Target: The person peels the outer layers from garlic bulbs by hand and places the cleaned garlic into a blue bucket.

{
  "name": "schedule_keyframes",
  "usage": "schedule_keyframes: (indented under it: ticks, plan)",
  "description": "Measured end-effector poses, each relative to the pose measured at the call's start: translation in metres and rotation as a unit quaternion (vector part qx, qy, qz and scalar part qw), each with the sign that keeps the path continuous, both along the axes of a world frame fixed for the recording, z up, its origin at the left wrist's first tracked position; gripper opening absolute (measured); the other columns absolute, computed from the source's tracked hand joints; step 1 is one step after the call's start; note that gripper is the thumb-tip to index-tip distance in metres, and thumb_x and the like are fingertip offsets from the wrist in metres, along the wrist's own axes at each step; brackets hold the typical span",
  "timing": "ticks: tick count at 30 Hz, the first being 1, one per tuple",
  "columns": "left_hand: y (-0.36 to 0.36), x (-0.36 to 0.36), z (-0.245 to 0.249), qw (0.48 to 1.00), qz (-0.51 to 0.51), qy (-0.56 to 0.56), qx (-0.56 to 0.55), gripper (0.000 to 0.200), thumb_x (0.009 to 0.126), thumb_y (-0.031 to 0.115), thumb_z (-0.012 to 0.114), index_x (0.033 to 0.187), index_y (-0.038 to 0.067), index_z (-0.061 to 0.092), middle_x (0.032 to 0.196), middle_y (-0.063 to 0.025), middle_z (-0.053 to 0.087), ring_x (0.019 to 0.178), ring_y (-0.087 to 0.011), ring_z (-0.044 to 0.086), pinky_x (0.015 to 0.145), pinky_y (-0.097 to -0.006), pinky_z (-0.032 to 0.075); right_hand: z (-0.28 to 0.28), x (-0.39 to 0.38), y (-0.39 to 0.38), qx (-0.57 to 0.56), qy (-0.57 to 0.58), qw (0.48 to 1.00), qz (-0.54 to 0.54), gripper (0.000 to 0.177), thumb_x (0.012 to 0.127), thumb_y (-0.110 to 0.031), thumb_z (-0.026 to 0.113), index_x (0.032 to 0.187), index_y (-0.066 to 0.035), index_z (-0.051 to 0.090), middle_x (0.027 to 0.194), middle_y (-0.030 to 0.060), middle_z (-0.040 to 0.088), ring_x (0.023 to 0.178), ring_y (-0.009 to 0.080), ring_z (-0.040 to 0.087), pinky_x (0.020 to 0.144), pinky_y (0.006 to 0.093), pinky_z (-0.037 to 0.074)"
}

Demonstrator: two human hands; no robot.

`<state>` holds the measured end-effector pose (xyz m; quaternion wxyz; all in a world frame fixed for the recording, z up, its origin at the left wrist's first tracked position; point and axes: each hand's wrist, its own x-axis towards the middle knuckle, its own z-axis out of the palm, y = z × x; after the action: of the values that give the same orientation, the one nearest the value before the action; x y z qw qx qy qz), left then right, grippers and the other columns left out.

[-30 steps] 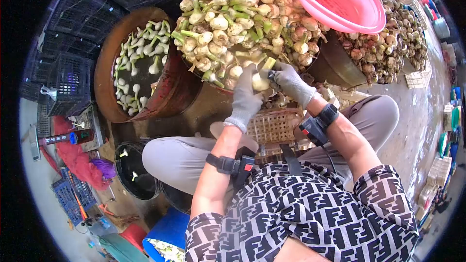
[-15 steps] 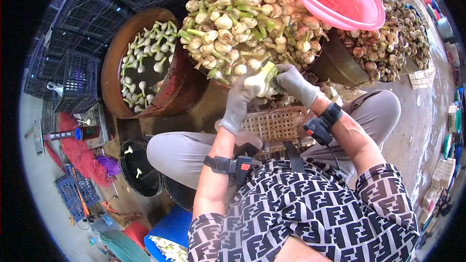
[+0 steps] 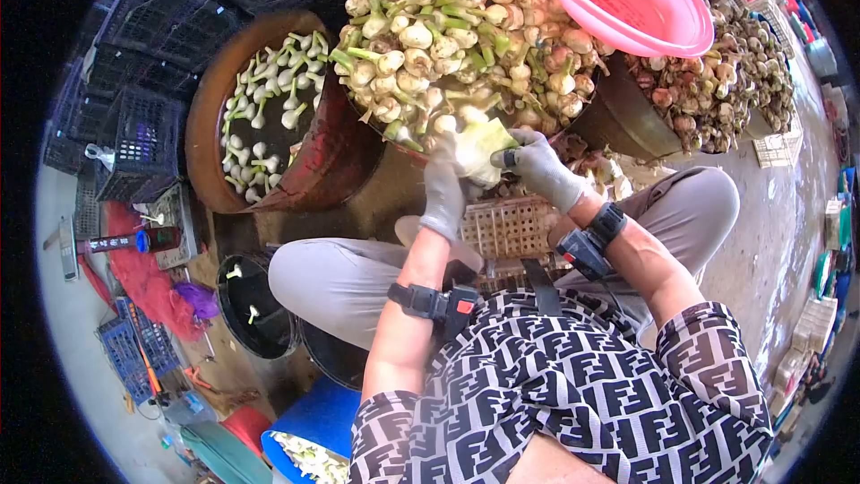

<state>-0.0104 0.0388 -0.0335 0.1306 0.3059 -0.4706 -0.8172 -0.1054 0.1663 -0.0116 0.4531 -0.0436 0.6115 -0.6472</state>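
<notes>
A pale bulb [image 3: 480,151] with a thick green stem is between my two gloved hands, at the near edge of a large heap of garlic-like bulbs [image 3: 417,58]. My left hand [image 3: 444,181] is closed round the bulb's left side, its fingertips partly blurred. My right hand [image 3: 543,168] has its fingers closed at the stem side, with a small dark item [image 3: 510,158] by the thumb. Whether a blade is there cannot be made out. Below the hands is a perforated plastic crate [image 3: 509,226].
A rusty drum [image 3: 345,157] with bulbs in water stands at left. A pink basin [image 3: 627,0] rests behind the heap, beside more bulbs [image 3: 730,81]. Dark buckets [image 3: 260,323] and a blue bucket [image 3: 327,426] are at lower left; black crates [image 3: 143,143] line the left.
The bulb has turned, and its stem now points more towards my right hand. My right hand has drawn slightly down, and my left forearm has shifted right.
</notes>
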Motion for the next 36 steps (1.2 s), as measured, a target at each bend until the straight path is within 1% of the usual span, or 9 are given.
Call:
schedule_keyframes:
  ticks: [4,12,21,25,26,27,28,31,36]
  plan:
    - [-0.017,0.007,0.022,0.969,-0.123,0.003,0.214,0.051,0.089,0.051,0.035,0.096,0.005,0.056,0.067,-0.0037,0.058,0.041,-0.0116,0.048,0.032,-0.0235,0.033,0.034,0.005,0.013,-0.099,0.469,0.868,0.133,0.021,0.077,0.000,0.060,0.098,0.001,0.059,0.090,0.0002,0.060,0.080,0.0105,0.054,0.069,0.0212,0.043]
    - [-0.015,-0.001,0.003,0.944,0.079,-0.027,-0.319,0.024,0.078,0.010,0.066,0.100,0.002,0.059,0.080,-0.0022,0.063,0.061,-0.0062,0.054,0.058,-0.0182,0.043,0.025,0.000,-0.001,-0.010,0.035,0.999,0.019,0.028,0.072,0.001,0.059,0.100,0.001,0.058,0.086,0.0029,0.062,0.074,0.0084,0.054,0.066,0.0200,0.043]
    - [-0.036,0.015,0.051,0.993,-0.091,0.060,-0.051,0.008,0.078,0.000,0.060,0.086,0.002,0.061,0.087,-0.0057,0.063,0.078,-0.0122,0.059,0.072,-0.0247,0.049,0.004,-0.088,0.052,0.146,0.177,0.973,-0.008,0.024,0.074,0.000,0.048,0.094,0.001,0.060,0.065,0.0002,0.057,0.051,0.0083,0.048,0.045,0.0235,0.040]
    - [-0.087,0.029,0.079,0.989,0.033,0.070,-0.127,0.014,0.087,0.012,0.053,0.097,0.003,0.058,0.100,-0.0073,0.059,0.090,-0.0151,0.057,0.080,-0.0287,0.048,-0.030,-0.158,0.128,0.455,0.430,0.564,0.538,0.022,0.070,-0.018,0.060,0.084,-0.003,0.065,0.088,0.0174,0.063,0.080,0.0288,0.062,0.070,0.0349,0.049]
    - [-0.105,0.033,0.079,0.890,0.066,0.047,-0.450,0.019,0.086,0.014,0.054,0.100,0.001,0.057,0.099,-0.0077,0.059,0.090,-0.0164,0.057,0.076,-0.0296,0.051,-0.006,-0.149,0.130,0.513,0.436,0.525,0.521,0.021,0.071,-0.019,0.059,0.084,-0.003,0.065,0.089,0.0167,0.063,0.082,0.0288,0.062,0.071,0.0357,0.049]
    - [-0.131,0.036,0.074,0.953,0.206,0.150,-0.165,0.025,0.084,0.016,0.057,0.102,-0.002,0.055,0.099,-0.0110,0.058,0.088,-0.0180,0.058,0.072,-0.0309,0.053,0.027,-0.132,0.123,0.566,0.440,0.483,0.502,0.021,0.072,-0.020,0.059,0.085,-0.004,0.065,0.089,0.0159,0.063,0.083,0.0288,0.062,0.072,0.0366,0.049]
    - [-0.162,0.046,0.076,0.919,0.305,0.226,0.105,0.027,0.083,0.016,0.059,0.102,-0.003,0.054,0.098,-0.0145,0.058,0.084,-0.0193,0.059,0.067,-0.0303,0.054,0.036,-0.126,0.114,0.532,0.475,0.539,0.448,0.022,0.072,-0.020,0.059,0.086,-0.005,0.065,0.090,0.0152,0.063,0.084,0.0289,0.061,0.073,0.0369,0.049]
    - [-0.174,0.056,0.070,0.885,0.365,0.231,0.176,0.021,0.084,0.016,0.058,0.095,-0.002,0.056,0.086,-0.0102,0.060,0.074,-0.0197,0.059,0.061,-0.0264,0.054,0.029,-0.117,0.074,0.423,0.481,0.692,0.332,0.022,0.074,-0.022,0.058,0.091,-0.010,0.065,0.091,0.0125,0.064,0.087,0.0293,0.060,0.078,0.0377,0.048]
    - [-0.111,0.032,0.063,0.951,0.214,0.102,0.198,0.017,0.086,0.017,0.054,0.095,0.003,0.058,0.086,-0.0078,0.061,0.072,-0.0171,0.057,0.060,-0.0263,0.052,-0.036,-0.086,-0.027,0.415,0.463,0.695,0.361,0.036,0.071,-0.019,0.056,0.107,-0.017,0.061,0.104,0.0121,0.060,0.095,0.0277,0.057,0.084,0.0360,0.045]
